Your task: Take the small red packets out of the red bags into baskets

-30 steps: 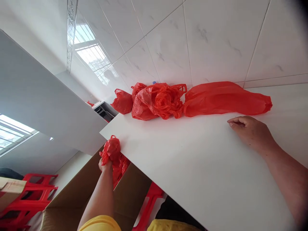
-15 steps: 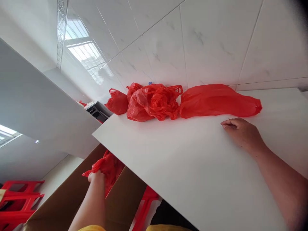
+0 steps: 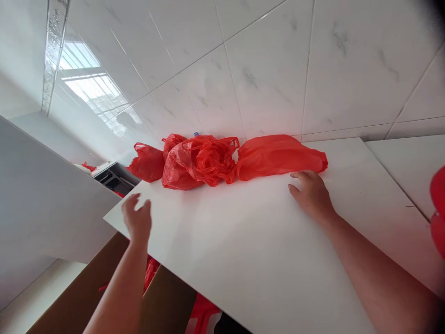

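My left hand (image 3: 136,217) is raised over the far left corner of the white table (image 3: 243,241), thumb and fingers apart and nothing in it. On the table near the wall, my right hand (image 3: 310,192) rests with its fingers curved and apart, beside the right part of a long red plastic bag (image 3: 278,157). Further left lies a crumpled clump of red plastic bags (image 3: 215,160), with a filled-looking red bag (image 3: 148,162) at the end. Below my left forearm, more red plastic (image 3: 151,272) shows inside a cardboard box (image 3: 170,297).
A tiled wall (image 3: 271,83) runs along the table's back edge. A grey panel (image 3: 52,195) stands at the left. Part of a red stool (image 3: 201,311) shows under the table, and a red object (image 3: 438,208) is at the right edge.
My left hand has let go of the red plastic in the box and risen to the table corner. My right hand's fingers have opened. The view has turned rightward.
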Demonstrator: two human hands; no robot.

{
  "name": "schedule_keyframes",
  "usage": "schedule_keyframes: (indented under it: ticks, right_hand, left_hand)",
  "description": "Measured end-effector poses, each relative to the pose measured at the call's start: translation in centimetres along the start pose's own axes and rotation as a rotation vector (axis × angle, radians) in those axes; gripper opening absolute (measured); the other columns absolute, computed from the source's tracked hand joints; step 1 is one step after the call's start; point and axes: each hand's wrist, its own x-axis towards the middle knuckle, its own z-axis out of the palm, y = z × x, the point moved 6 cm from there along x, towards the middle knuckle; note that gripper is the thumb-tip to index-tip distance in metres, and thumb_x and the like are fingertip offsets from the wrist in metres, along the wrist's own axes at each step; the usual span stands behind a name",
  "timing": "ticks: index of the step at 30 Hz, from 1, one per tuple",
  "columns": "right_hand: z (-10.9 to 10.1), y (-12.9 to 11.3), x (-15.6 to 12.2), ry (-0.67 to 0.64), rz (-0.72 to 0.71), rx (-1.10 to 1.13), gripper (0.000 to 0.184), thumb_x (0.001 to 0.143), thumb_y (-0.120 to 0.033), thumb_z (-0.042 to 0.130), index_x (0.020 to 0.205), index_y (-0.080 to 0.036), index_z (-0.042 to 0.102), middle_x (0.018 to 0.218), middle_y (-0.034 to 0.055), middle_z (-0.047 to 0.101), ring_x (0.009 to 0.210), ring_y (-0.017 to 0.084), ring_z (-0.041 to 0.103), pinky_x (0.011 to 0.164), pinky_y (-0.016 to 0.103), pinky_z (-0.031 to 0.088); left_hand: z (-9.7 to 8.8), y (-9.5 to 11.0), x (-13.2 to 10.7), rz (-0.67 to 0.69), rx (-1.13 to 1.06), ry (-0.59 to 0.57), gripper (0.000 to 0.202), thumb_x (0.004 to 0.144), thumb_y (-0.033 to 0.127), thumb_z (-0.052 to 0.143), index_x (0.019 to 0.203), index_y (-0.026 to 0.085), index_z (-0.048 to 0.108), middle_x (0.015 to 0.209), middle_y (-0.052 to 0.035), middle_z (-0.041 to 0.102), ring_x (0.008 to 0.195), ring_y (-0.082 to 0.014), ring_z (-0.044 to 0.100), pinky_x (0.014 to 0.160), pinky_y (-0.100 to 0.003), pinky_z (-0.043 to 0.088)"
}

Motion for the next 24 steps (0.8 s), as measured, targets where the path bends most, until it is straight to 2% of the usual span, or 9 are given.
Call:
schedule_keyframes:
  ticks: [1, 4, 7, 11, 13, 15, 17, 19, 24]
  right_hand:
    - [-0.1, 0.0, 0.0, 0.031, -0.008, -0.024, 0.037, 0.077, -0.028, 0.052, 0.113, -0.021, 0.057, 0.122, 0.0107, 0.050, 0.113, 0.027, 0.048, 0.088, 0.041, 0.044]
    - [-0.1, 0.4, 0.1, 0.062, 0.018, -0.056, 0.045, 0.077, -0.028, 0.052, 0.121, -0.019, 0.051, 0.132, 0.0138, 0.042, 0.120, 0.030, 0.043, 0.092, 0.044, 0.042]
    - [-0.1, 0.7, 0.2, 0.056, 0.036, -0.029, 0.048, 0.077, -0.027, 0.052, 0.124, -0.018, 0.048, 0.131, 0.0148, 0.044, 0.119, 0.029, 0.045, 0.094, 0.043, 0.042]
    - [-0.2, 0.8, 0.3, 0.067, 0.029, 0.015, 0.043, 0.077, -0.025, 0.052, 0.120, -0.018, 0.051, 0.124, 0.0134, 0.048, 0.111, 0.026, 0.051, 0.091, 0.040, 0.045]
    - [-0.4, 0.7, 0.3, 0.082, 0.018, 0.029, 0.040, 0.078, -0.023, 0.052, 0.117, -0.018, 0.053, 0.120, 0.0126, 0.050, 0.108, 0.025, 0.052, 0.090, 0.039, 0.045]
    - [-0.7, 0.4, 0.4, 0.098, -0.008, 0.031, 0.036, 0.078, -0.021, 0.050, 0.114, -0.017, 0.055, 0.117, 0.0119, 0.052, 0.107, 0.024, 0.053, 0.088, 0.038, 0.046]
    - [-1.0, -0.2, 0.7, 0.121, -0.050, 0.013, 0.031, 0.080, -0.019, 0.049, 0.109, -0.018, 0.058, 0.114, 0.0112, 0.054, 0.106, 0.024, 0.053, 0.087, 0.037, 0.046]
    - [-1.1, -0.9, 1.0, 0.144, -0.094, -0.017, 0.028, 0.082, -0.017, 0.046, 0.105, -0.018, 0.060, 0.112, 0.0106, 0.056, 0.105, 0.023, 0.053, 0.087, 0.036, 0.045]
    - [-1.0, -2.4, 1.4, 0.151, -0.130, -0.098, 0.027, 0.085, -0.016, 0.042, 0.102, -0.020, 0.063, 0.112, 0.0093, 0.058, 0.104, 0.024, 0.053, 0.087, 0.038, 0.042]
  left_hand:
    - [1.8, 3.2, -0.9, 0.157, -0.030, -0.059, 0.033, 0.083, 0.033, 0.049, 0.113, 0.021, 0.047, 0.124, -0.0073, 0.044, 0.113, -0.0229, 0.046, 0.087, -0.034, 0.047]
    - [8.1, 12.0, -6.0, 0.595, -0.098, -0.402, 0.017, 0.084, 0.025, 0.048, 0.098, 0.021, 0.058, 0.112, -0.0047, 0.057, 0.108, -0.0182, 0.053, 0.093, -0.032, 0.045]
    - [13.8, 18.0, -11.5, 0.824, -0.140, -0.645, 0.024, 0.086, 0.021, 0.045, 0.104, 0.022, 0.060, 0.125, -0.0069, 0.054, 0.114, -0.0180, 0.052, 0.097, -0.033, 0.043]
    - [20.3, 23.9, -15.5, 0.934, -0.191, -0.758, 0.041, 0.086, 0.022, 0.047, 0.127, 0.023, 0.047, 0.146, -0.0077, 0.034, 0.131, -0.0199, 0.036, 0.103, -0.037, 0.037]
    - [23.3, 25.8, -15.7, 0.858, -0.145, -0.742, 0.055, 0.084, 0.032, 0.053, 0.136, 0.022, 0.037, 0.151, -0.0112, 0.021, 0.138, -0.0258, 0.022, 0.107, -0.045, 0.030]
    - [25.7, 26.6, -15.6, 0.742, -0.063, -0.771, 0.065, 0.084, 0.044, 0.052, 0.140, 0.020, 0.030, 0.150, -0.0159, 0.022, 0.138, -0.0307, 0.020, 0.107, -0.053, 0.024]
    - [26.8, 27.0, -15.8, 0.708, -0.013, -0.823, 0.061, 0.086, 0.048, 0.047, 0.138, 0.019, 0.035, 0.145, -0.0169, 0.034, 0.135, -0.0313, 0.027, 0.106, -0.055, 0.022]
    - [26.7, 27.3, -16.4, 0.762, -0.022, -0.841, 0.050, 0.088, 0.044, 0.045, 0.131, 0.020, 0.046, 0.138, -0.0137, 0.044, 0.130, -0.0285, 0.036, 0.107, -0.051, 0.024]
    - [23.3, 27.3, -18.1, 0.872, -0.078, -0.756, 0.025, 0.087, 0.032, 0.047, 0.103, 0.024, 0.064, 0.107, -0.0067, 0.064, 0.099, -0.0220, 0.057, 0.106, -0.049, 0.023]
